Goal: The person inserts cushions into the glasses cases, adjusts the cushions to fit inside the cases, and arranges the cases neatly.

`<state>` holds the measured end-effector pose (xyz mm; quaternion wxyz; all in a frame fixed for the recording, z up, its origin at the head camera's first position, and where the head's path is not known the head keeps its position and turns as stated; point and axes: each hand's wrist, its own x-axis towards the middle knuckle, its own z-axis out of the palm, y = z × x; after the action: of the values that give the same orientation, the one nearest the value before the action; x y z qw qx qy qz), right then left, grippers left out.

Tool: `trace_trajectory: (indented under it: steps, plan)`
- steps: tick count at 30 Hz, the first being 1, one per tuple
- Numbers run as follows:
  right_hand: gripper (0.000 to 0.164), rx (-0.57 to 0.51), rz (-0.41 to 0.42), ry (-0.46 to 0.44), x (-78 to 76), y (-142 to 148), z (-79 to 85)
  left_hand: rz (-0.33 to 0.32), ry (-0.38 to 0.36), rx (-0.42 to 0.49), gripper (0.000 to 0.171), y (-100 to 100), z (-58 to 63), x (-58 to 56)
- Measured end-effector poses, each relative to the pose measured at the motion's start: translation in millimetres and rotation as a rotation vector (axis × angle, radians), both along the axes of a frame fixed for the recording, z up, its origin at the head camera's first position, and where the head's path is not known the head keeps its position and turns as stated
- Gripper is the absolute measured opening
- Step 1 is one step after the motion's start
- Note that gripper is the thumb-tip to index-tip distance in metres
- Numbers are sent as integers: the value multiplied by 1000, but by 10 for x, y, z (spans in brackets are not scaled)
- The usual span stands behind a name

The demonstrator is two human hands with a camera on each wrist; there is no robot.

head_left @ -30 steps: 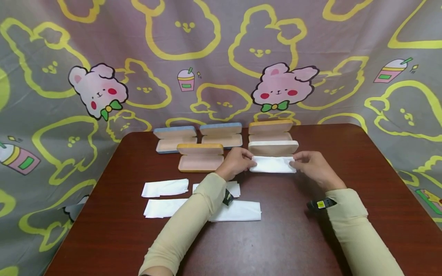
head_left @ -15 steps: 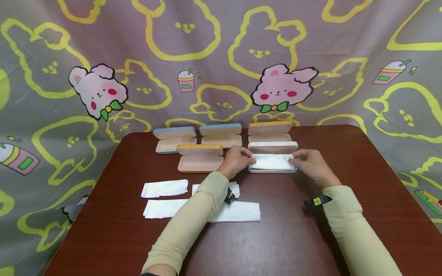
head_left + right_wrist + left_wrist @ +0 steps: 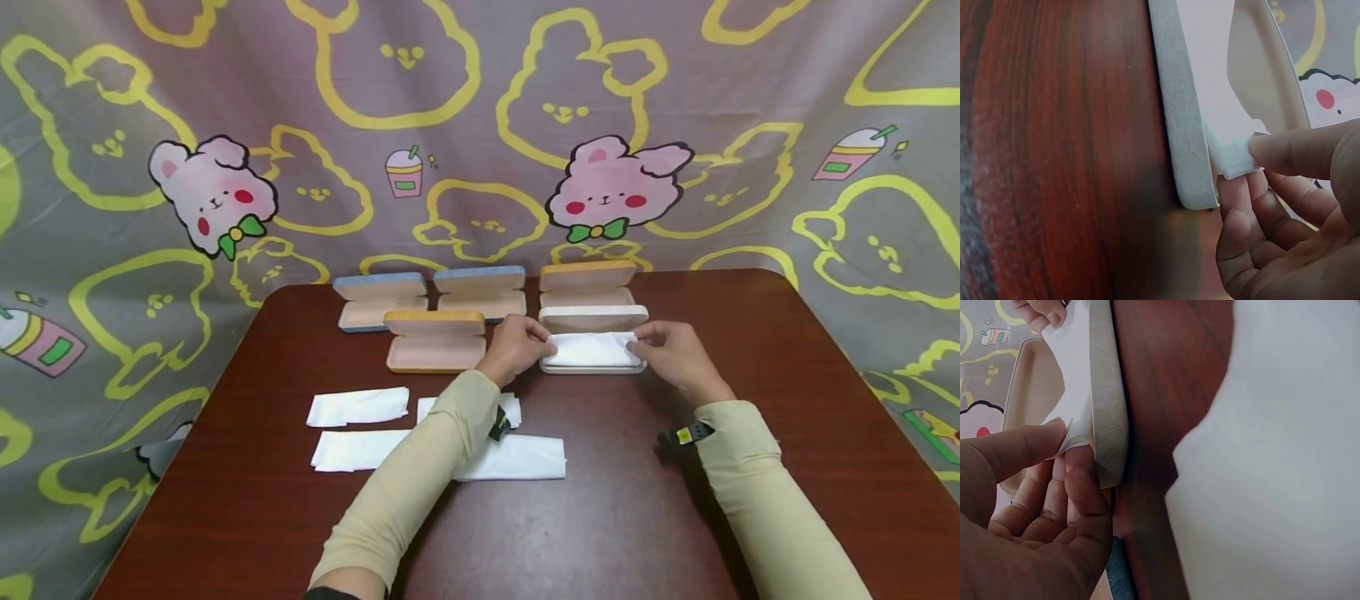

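A folded white cloth is stretched between both hands, over the base of a white glasses case whose lid stands up behind it. My left hand pinches the cloth's left end between thumb and fingers, as the left wrist view shows with the cloth bending at the tip. At the other end my right hand pinches the cloth; in the right wrist view that end lies at the edge of the case. How deep the cloth sits inside is hard to tell.
Two blue glasses cases, a yellow one and another yellow one stand with lids raised. Several folded white cloths lie at front left, some partly under my left forearm. A patterned curtain hangs behind the table.
Both hands have moved the cloth slightly away from me, from in front of the white case to over its base. The case's front rim now shows below the cloth.
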<state>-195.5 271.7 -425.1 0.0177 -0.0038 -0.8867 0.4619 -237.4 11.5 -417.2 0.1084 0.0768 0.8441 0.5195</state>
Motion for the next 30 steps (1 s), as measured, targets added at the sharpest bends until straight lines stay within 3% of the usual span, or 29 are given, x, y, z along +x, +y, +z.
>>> trace_trajectory:
  steps: [8, 16, 30]
  plan:
    - [23, 51, -5, 13, 0, -9, 35, 7, 68, -60, 14, 21, -4, -22]
    - [23, 74, -11, 12, -9, -33, 44, 25, 78, -105, 13, 13, -68, -16]
    - [26, 78, -13, -9, 27, -15, 12, 42, 86, -75, 11, 20, -90, 36]
